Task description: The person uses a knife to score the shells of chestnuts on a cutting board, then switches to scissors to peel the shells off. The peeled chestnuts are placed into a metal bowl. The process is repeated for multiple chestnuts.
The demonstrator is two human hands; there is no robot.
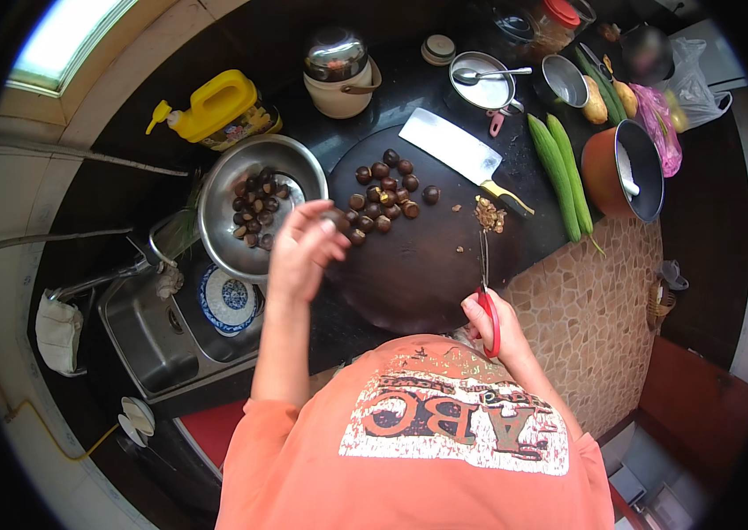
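My left hand (pixel 306 248) is raised between the steel bowl (pixel 208 245) and the pile of chestnuts (pixel 384 192), with a dark chestnut (pixel 336 217) at its fingertips. More chestnuts (pixel 258 205) lie inside the bowl. My right hand (pixel 503 324) grips red-handled scissors (pixel 494 324) at the near right edge of the round dark chopping board (pixel 407 285). The blades point away from me and look nearly closed. Just beyond their tips is a small heap of brown shell pieces (pixel 490 215). A cleaver (pixel 450 146) rests across the far right part of the board.
Two long green gourds (pixel 556 175) and an orange-brown pot (pixel 602 169) stand to the right. Beyond the board are a lidded pot (pixel 337 89) and a steel pan (pixel 483 93) with a spoon. A yellow-topped jug (pixel 221 109) and the sink (pixel 148 344) are left.
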